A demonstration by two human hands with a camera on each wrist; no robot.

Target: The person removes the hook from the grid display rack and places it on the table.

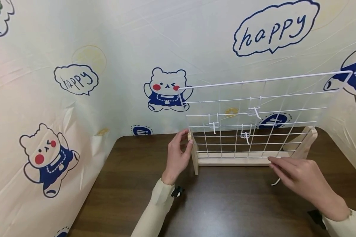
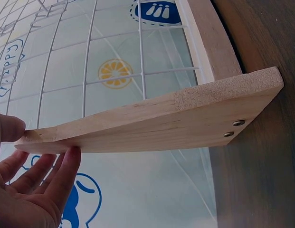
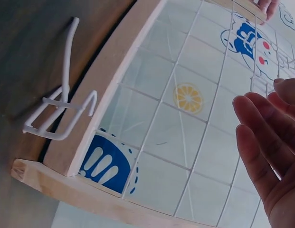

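Observation:
A white wire grid (image 1: 219, 85) stands upright in a pale wooden stand. My left hand (image 1: 178, 157) pinches the top end of the stand's left side board (image 2: 137, 124), thumb on one face and fingertips on the other. Three white wire hooks hang on the grid, among them an upper hook (image 1: 256, 113) and a left hook (image 1: 214, 127). In front of the grid's lower right part is my right hand (image 1: 302, 176), its fingers extended and holding nothing. Below it a loose white hook (image 3: 69, 52) lies by the base bar, mostly hidden by the hand in the head view.
The stand rests on a dark brown wooden table (image 1: 130, 184). Behind and left of it hangs a pale cloth (image 1: 121, 65) printed with bears and speech bubbles. The right side board (image 1: 305, 144) rises behind my right hand. Two screws (image 2: 238, 123) show in the left board.

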